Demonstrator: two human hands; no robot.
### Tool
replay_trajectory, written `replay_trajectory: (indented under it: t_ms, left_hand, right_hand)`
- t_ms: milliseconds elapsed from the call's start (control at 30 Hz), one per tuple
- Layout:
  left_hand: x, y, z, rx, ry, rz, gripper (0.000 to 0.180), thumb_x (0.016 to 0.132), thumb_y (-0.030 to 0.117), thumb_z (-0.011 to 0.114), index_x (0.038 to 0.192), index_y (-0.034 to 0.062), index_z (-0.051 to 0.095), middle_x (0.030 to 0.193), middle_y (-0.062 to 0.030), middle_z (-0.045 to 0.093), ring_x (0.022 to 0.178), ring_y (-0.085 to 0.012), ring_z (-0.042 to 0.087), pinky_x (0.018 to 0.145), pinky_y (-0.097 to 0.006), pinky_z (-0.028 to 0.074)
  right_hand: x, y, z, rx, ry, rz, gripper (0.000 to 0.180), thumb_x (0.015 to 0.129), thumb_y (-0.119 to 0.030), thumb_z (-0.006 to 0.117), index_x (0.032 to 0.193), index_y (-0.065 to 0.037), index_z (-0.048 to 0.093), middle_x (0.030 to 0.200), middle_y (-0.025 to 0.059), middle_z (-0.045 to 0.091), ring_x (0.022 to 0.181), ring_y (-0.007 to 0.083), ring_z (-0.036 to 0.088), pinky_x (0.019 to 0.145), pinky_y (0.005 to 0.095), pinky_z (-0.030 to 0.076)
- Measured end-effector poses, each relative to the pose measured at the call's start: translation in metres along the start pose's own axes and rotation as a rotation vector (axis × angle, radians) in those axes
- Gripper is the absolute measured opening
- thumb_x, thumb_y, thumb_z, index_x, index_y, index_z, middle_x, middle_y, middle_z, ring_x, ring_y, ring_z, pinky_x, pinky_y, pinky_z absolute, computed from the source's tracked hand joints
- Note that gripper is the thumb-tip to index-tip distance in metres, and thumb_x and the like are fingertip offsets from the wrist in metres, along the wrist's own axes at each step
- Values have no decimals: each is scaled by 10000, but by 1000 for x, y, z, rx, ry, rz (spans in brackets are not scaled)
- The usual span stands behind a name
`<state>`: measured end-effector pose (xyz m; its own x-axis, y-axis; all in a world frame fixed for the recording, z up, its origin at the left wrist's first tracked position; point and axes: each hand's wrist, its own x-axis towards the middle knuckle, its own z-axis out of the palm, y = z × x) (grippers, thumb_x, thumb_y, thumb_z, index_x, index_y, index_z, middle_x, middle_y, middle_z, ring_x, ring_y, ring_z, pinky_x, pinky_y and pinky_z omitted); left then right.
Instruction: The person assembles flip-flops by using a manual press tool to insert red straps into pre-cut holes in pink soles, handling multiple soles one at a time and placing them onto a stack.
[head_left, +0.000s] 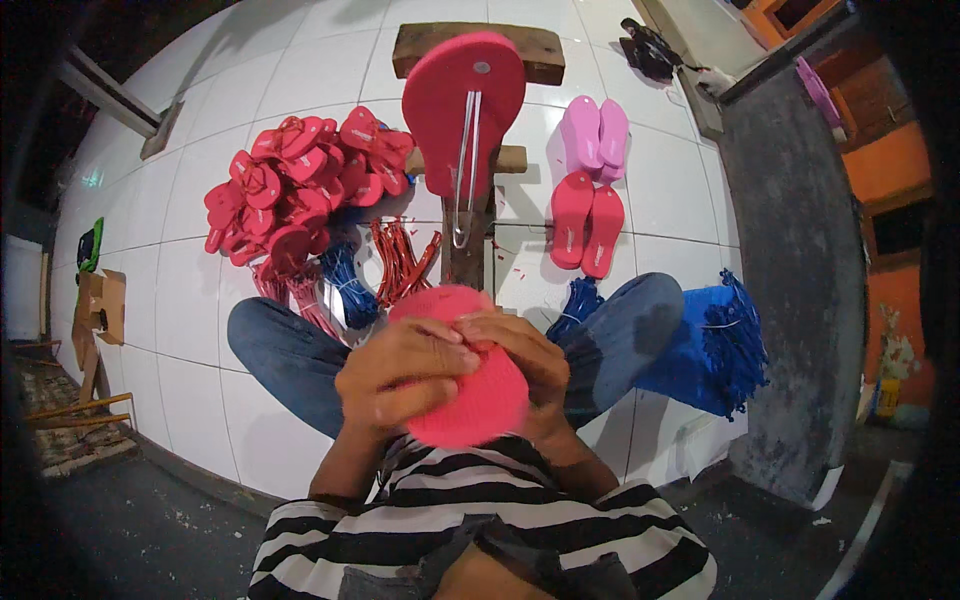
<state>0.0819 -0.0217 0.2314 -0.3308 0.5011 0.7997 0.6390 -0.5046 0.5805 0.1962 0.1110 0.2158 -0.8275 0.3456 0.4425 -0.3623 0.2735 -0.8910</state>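
Close in front of my body I hold a pinkish-red flip-flop sole (468, 412) in both hands, its textured face toward me. My left hand (408, 375) wraps round its left side, with fingers closed across the face. My right hand (522, 362) grips the right edge, thumb and fingers near the middle. Whatever lies under the fingertips is hidden. Beyond my hands, a larger red sole (430, 90) rests on a wooden stand (545, 50). A long, thin two-pronged metal tool (470, 160) lies over this sole, with its looped end toward me.
Left of the stand lies a heap of red flip-flops (300, 180), with red straps (402, 258) and blue straps (350, 285) nearer me. Pink soles (590, 140) and red soles (587, 225) lie right. More blue straps (735, 345) sit on a blue sheet (680, 350) beside my knee.
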Motion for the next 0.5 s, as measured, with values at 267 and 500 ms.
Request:
replay_trajectory:
  t_ms: [267,500]
  left_hand:
    - [-22,-31,17,54,312,-1060,341,787,152,742,1030,3,555,956,-125,651,881,-135,621,762,-294,500]
    - [-70,-130,49,-364,502,-1113,394,845,151,686,1172,34,500,1005,-70,631,880,-122,608,773,-261,491]
  right_hand:
    - [-4,37,-7,-337,-173,263,317,853,-74,616,1140,48,559,899,212,592,814,253,608,753,329,471]
    - [-40,123,-38,439,-40,963,441,990,-309,436,1279,16,505,1183,101,600,1055,174,562,924,279,413]
